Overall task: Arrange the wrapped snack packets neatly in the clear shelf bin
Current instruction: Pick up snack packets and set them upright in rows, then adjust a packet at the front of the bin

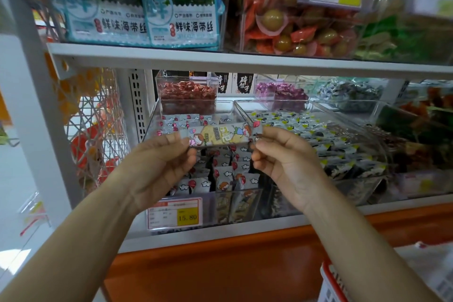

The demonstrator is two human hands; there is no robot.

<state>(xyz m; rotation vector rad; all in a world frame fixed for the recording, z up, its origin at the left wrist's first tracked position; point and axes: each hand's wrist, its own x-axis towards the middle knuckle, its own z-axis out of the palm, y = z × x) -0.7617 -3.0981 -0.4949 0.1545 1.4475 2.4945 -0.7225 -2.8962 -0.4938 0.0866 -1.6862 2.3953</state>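
The snack packet (220, 135) is a long, narrow wrapper, silvery grey with a yellow panel in the middle and cartoon children and red balloons printed on it. It is held level in the air, just above the clear bin (247, 200) on the lower shelf, where matching packets (228, 174) stand in rows. The left hand (159, 167) pinches the packet's left end between thumb and fingertips, palm turned inward. The right hand (282, 162) pinches the right end the same way, its other fingers curled.
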